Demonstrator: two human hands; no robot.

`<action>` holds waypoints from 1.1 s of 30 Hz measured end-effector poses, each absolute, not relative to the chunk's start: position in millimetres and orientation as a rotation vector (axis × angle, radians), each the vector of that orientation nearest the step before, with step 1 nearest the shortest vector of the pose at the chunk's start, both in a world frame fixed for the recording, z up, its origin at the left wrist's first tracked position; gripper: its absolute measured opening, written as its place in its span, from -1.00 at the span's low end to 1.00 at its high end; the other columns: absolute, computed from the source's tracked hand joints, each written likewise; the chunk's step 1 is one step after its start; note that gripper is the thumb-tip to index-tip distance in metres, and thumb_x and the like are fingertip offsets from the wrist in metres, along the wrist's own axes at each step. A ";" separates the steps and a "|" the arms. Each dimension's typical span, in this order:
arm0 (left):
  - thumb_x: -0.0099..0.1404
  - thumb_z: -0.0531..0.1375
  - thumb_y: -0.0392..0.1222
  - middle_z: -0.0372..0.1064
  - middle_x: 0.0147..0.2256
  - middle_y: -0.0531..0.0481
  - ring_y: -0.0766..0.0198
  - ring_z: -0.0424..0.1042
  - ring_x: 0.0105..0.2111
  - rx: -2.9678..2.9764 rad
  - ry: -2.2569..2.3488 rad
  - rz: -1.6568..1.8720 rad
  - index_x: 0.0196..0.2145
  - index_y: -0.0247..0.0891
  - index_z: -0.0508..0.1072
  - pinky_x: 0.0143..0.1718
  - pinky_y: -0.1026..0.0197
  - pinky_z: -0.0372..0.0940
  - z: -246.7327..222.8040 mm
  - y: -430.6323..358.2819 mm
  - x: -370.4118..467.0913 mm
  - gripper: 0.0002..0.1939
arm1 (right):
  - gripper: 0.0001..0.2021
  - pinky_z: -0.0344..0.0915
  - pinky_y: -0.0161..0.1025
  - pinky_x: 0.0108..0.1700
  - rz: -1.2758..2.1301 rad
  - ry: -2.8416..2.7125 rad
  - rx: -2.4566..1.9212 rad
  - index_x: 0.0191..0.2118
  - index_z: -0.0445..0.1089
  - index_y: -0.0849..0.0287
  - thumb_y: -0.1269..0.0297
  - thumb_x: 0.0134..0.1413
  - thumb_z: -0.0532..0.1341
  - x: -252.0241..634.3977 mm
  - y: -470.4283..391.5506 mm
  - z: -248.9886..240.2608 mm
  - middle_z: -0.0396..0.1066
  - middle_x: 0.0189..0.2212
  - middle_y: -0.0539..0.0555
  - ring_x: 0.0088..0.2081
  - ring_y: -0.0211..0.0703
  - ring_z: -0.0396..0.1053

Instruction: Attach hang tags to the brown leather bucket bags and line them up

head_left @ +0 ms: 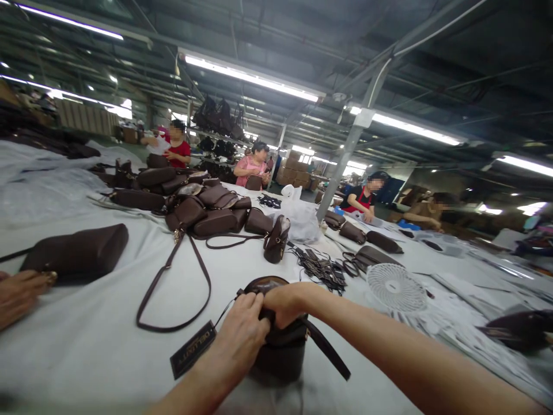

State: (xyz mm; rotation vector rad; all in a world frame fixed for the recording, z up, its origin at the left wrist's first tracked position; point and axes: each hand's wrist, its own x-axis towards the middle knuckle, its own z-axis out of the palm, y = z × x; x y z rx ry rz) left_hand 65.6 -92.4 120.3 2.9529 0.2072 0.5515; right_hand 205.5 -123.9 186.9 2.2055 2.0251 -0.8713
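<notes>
A dark brown handbag [280, 360] stands on the white-covered table directly before me. My left hand [244, 325] is closed on the near left part of its top edge. At the bag's top, my right hand [283, 304] has its fingers curled down; the fingertips are hidden, and I cannot see what they pinch there. A black hang tag [193, 349] with gold lettering dangles on a thin cord to the left of my left wrist. From the bag's right side a short dark strap [329, 350] sticks out over the cloth.
A heap of brown bags [207, 210] lies ahead, with one looped strap [140, 311] reaching toward me. Black tags [322, 268] are piled beyond my bag, near a white round fan grille [396, 288]. Another person's hand [21, 294] touches a bag [82, 251] at left. Co-workers stand across the table.
</notes>
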 end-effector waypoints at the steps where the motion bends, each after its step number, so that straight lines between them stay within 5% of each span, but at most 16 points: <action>1: 0.22 0.22 -0.29 0.32 0.01 -0.24 -0.05 0.23 0.00 2.964 0.205 0.510 -0.29 -0.26 0.54 0.00 -0.10 0.17 124.3 -91.4 66.8 -0.89 | -0.84 0.16 -0.31 -0.51 -0.785 2.014 2.130 -0.54 0.43 0.16 0.46 -0.45 0.28 205.0 -129.7 200.2 0.28 -0.67 -0.08 -0.55 -0.22 0.27; 4: 0.23 0.23 -0.22 0.41 -0.20 -0.19 -0.02 0.28 -0.12 2.989 0.176 0.382 -0.32 -0.27 0.54 -0.13 -0.04 0.20 136.6 -89.7 71.6 -0.90 | -0.91 0.13 -0.29 -0.49 -0.484 1.952 2.126 -0.50 0.45 0.16 0.34 -0.29 0.30 201.6 -160.7 236.8 0.38 -0.59 0.01 -0.48 -0.15 0.34; 7: 0.17 0.29 -0.18 0.43 -0.32 -0.16 0.00 0.29 -0.19 2.992 0.142 0.388 -0.40 -0.27 0.53 -0.21 0.02 0.18 146.9 -87.4 75.7 -0.89 | -0.72 0.14 -0.24 -0.47 -0.299 1.726 2.358 -0.39 0.48 0.19 0.19 -0.34 0.38 200.8 -200.9 247.3 0.47 -0.47 0.14 -0.40 0.04 0.41; 12: 0.11 0.34 -0.18 0.46 -0.26 -0.08 0.04 0.31 -0.16 2.915 0.029 0.438 -0.42 -0.22 0.52 -0.17 0.05 0.16 152.8 -80.2 81.7 -0.90 | -0.91 0.14 -0.26 -0.41 -0.186 1.698 2.575 -0.42 0.45 0.18 0.43 -0.14 0.22 214.7 -241.6 230.4 0.49 -0.45 0.13 -0.37 -0.04 0.43; 15: 0.13 0.32 -0.22 0.47 -0.24 -0.02 0.07 0.33 -0.15 2.882 -0.043 0.440 -0.40 -0.20 0.50 -0.12 0.03 0.15 149.0 -79.4 85.9 -0.93 | -0.91 0.17 -0.33 -0.40 -0.385 2.014 2.815 -0.42 0.39 0.18 0.40 0.00 0.14 220.9 -236.8 237.8 0.45 -0.54 0.01 -0.44 -0.21 0.38; 22: 0.15 0.21 -0.28 0.38 -0.19 -0.07 0.13 0.33 -0.15 2.376 0.049 0.794 -0.42 -0.24 0.36 -0.10 0.09 0.25 141.3 -85.3 82.6 -0.95 | -0.96 0.11 -0.39 -0.45 -0.595 2.383 2.728 -0.48 0.38 0.20 0.42 -0.07 0.22 213.4 -183.2 242.9 0.31 -0.61 -0.12 -0.52 -0.34 0.23; 28: 0.24 0.07 -0.22 0.43 -0.23 -0.05 0.11 0.38 -0.14 1.971 0.094 0.966 -0.22 -0.21 0.44 -0.04 0.07 0.27 132.1 -78.5 87.7 -0.81 | -0.96 0.18 -0.40 -0.49 -1.363 2.377 2.714 -0.45 0.34 0.21 0.36 -0.06 0.19 214.2 -165.5 232.8 0.28 -0.65 -0.13 -0.58 -0.36 0.23; 33: 0.11 0.10 -0.25 0.42 -0.40 0.00 0.19 0.39 -0.30 1.668 0.046 0.804 -0.56 -0.24 0.34 -0.19 0.16 0.28 132.5 -72.6 93.0 -0.87 | -0.82 0.17 -0.40 -0.42 -1.247 2.455 2.857 -0.34 0.39 0.22 0.42 -0.21 0.22 234.4 -189.7 225.6 0.33 -0.52 -0.11 -0.48 -0.35 0.24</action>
